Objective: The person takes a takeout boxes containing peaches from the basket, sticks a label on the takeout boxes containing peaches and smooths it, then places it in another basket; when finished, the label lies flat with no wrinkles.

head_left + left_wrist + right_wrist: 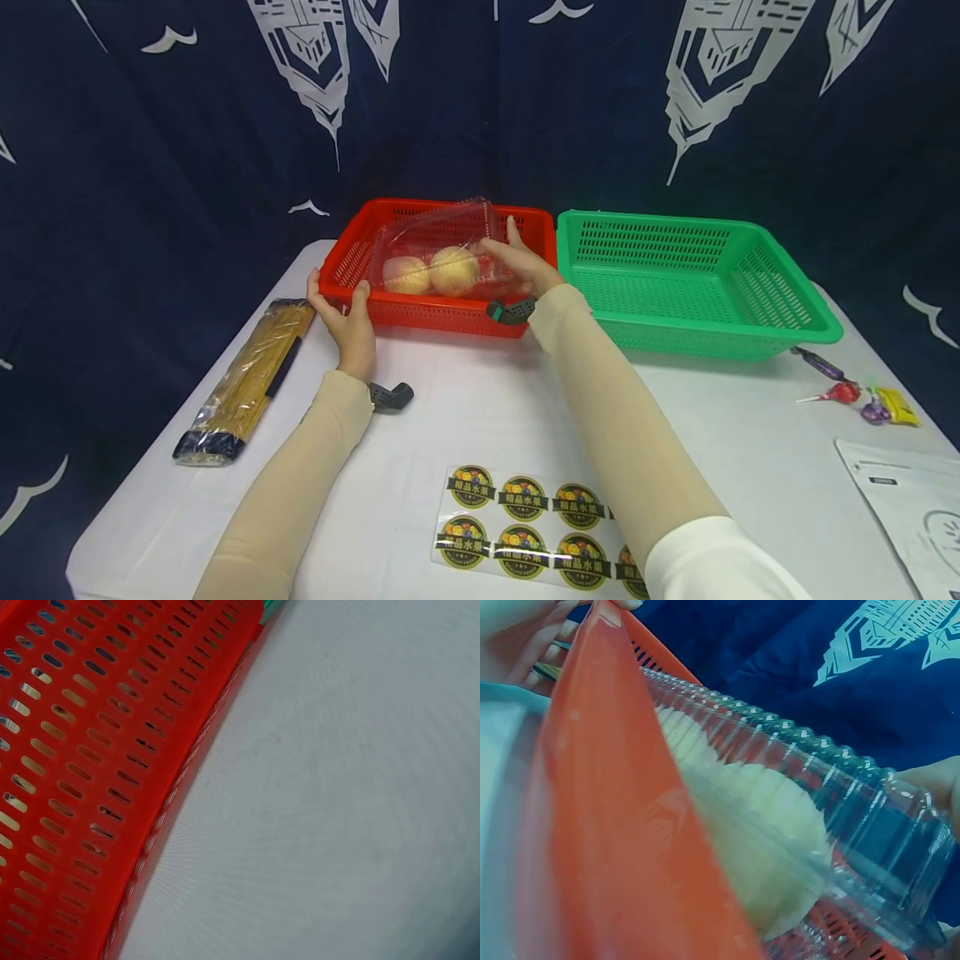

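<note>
A red slotted basket (442, 312) stands at the back of the table. My left hand (351, 333) grips its front left corner, thumb at the rim; the left wrist view shows only the basket's slotted wall (105, 750) and the white tabletop. Inside the basket, my right hand (531, 262) holds a clear plastic box (442, 223) by its right end, and the box is tilted. Two pale yellow round fruits (453, 268) show through the clear plastic; I cannot tell whether they lie in the box or under it. Some of the right fingers are hidden.
A green basket (675, 333) adjoins the red one on the right. A packet of thin sticks (251, 375) lies at left. In front is a sheet of round fruit stickers (521, 533). Wrapped candies and a lollipop (843, 392) lie at right, near a white pouch (911, 508).
</note>
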Tool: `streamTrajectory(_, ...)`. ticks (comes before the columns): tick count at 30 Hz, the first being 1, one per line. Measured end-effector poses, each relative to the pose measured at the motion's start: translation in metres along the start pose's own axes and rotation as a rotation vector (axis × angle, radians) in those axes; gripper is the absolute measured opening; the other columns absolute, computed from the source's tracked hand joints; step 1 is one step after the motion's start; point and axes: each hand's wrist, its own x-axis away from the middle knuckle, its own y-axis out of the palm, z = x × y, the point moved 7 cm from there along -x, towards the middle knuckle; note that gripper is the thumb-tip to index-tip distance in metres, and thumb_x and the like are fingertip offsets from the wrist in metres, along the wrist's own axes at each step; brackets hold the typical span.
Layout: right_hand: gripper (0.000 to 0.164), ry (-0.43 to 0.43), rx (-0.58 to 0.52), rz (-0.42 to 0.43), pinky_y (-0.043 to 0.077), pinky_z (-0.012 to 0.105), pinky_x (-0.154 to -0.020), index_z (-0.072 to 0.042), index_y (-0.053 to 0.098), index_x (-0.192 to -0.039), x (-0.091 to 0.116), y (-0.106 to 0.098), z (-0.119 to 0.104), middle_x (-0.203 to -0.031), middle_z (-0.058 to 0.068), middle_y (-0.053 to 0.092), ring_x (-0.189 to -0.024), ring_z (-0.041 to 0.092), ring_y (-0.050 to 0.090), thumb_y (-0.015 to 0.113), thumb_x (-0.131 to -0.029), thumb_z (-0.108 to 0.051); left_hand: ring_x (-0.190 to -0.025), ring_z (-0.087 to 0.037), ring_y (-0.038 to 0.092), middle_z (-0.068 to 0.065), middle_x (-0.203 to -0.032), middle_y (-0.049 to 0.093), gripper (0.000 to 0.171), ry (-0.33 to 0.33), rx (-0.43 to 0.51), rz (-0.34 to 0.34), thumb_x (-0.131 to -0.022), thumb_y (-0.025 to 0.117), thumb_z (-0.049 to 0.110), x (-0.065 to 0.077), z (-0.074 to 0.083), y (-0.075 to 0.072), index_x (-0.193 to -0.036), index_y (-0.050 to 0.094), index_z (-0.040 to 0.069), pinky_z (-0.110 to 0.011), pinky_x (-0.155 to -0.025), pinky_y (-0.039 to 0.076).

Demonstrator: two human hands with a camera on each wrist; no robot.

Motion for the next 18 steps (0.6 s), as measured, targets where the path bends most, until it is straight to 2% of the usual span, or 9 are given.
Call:
streamTrajectory(3,0.103,-0.012,-0.057,-0.006,0.049,0.057,-0.115,-0.036,-0.025,-0.169,-0.0008,0.0023,-0.0008,-0.182,0.009,-0.001,-0.147,0.049,0.046,0.056,-0.105,-0.04,-0.152,-0.023,0.037,-0.006,-0.165,0.033,0.077,0.01,0.005,0.002,-0.104,0.063,0.012,-0.0004,-0.0006,-0.0002,-0.166,0.019,0.019,-0.031,-0.12,0.041)
streamTrajectory(9,0.101,-0.02,-0.111,0.021,0.056,0.055,-0.106,-0.041,-0.017,-0.171,-0.0024,0.0032,-0.0022,-0.18,0.008,0.012,-0.132,0.048,0.058,0.056,-0.101,-0.037,-0.152,-0.022,0.037,-0.005,-0.165,0.033,0.077,0.006,0.003,0.003,-0.104,0.063,0.012,-0.0014,-0.0009,-0.0006,-0.167,0.019,0.02,-0.031,-0.121,0.041)
streamTrajectory(12,0.1,-0.029,-0.114,0.029,0.058,0.054,-0.103,-0.042,-0.015,-0.171,-0.0026,0.0024,-0.0027,-0.18,0.008,0.012,-0.128,0.046,0.06,0.056,-0.101,-0.036,-0.152,-0.022,0.037,-0.005,-0.165,0.033,0.077,0.004,0.008,0.001,-0.104,0.063,0.013,-0.0019,-0.001,-0.0006,-0.167,0.018,0.02,-0.032,-0.121,0.042)
streamTrajectory(18,0.099,-0.05,-0.14,0.032,0.057,0.057,-0.104,-0.041,-0.01,-0.173,-0.0014,0.0015,-0.0035,-0.18,0.008,0.008,-0.137,0.043,0.053,0.057,-0.099,-0.034,-0.151,-0.021,0.037,-0.005,-0.166,0.032,0.078,0.005,-0.006,0.007,-0.104,0.063,0.013,-0.0023,-0.0019,-0.0012,-0.167,0.018,0.019,-0.031,-0.121,0.04)
